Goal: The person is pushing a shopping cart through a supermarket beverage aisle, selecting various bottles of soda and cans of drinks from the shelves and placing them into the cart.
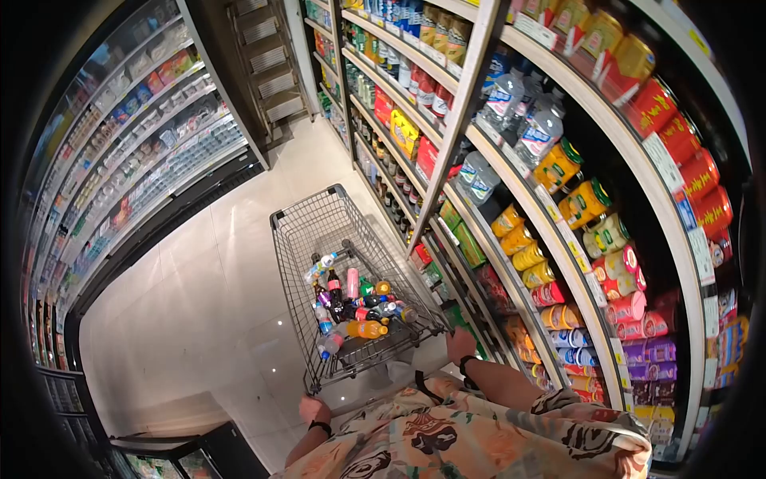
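Note:
A grey wire shopping cart (294, 271) stands on the floor in front of me. In its basket, toward the end nearest me, lie several drinks: an orange bottle (367, 329), a pink can (353, 283), a dark bottle with a red label (334, 289) and a green-capped bottle (366, 287). My left hand (315, 409) is closed at the left end of the cart's near side. Closed at the right end, by the shelving, is my right hand (460, 345). Both seem to grip the cart's handle, though the fingers are partly hidden.
Tall shelves of canned and bottled drinks (586, 203) run close along the right. A lit refrigerated display (152, 120) lines the left, across a strip of pale tiled floor (215, 295). Ahead stands a stepladder (271, 68). A low dark case (191, 455) is at lower left.

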`<state>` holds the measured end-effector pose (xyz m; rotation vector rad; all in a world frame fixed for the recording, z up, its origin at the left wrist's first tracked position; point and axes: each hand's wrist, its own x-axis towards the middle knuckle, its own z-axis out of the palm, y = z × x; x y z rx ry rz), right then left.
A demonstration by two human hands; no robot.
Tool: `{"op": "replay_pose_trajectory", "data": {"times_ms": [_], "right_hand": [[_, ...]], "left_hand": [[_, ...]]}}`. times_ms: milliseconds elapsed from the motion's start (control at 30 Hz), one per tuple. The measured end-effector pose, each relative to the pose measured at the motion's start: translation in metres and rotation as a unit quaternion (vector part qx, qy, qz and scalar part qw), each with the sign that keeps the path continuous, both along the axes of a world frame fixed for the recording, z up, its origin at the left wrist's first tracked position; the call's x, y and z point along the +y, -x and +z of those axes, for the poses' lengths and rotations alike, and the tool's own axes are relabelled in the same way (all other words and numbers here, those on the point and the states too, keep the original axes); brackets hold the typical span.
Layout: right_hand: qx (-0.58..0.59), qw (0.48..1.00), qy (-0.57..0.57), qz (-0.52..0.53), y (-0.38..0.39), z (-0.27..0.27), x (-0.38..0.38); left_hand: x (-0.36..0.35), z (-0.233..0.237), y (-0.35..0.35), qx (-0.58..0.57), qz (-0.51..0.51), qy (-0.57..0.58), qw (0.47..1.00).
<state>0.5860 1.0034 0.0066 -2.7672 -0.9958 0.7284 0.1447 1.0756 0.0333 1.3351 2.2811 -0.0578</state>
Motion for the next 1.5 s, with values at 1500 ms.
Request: {"op": "replay_pose_trajectory", "data": {"times_ms": [1500], "right_hand": [[-0.033,0.999,0.009,-0.034,-0.122,-0.001,0.701]], "left_hand": [[0.702,-0.018,-0.123,0.014,0.009,0.035,0.999]]}}
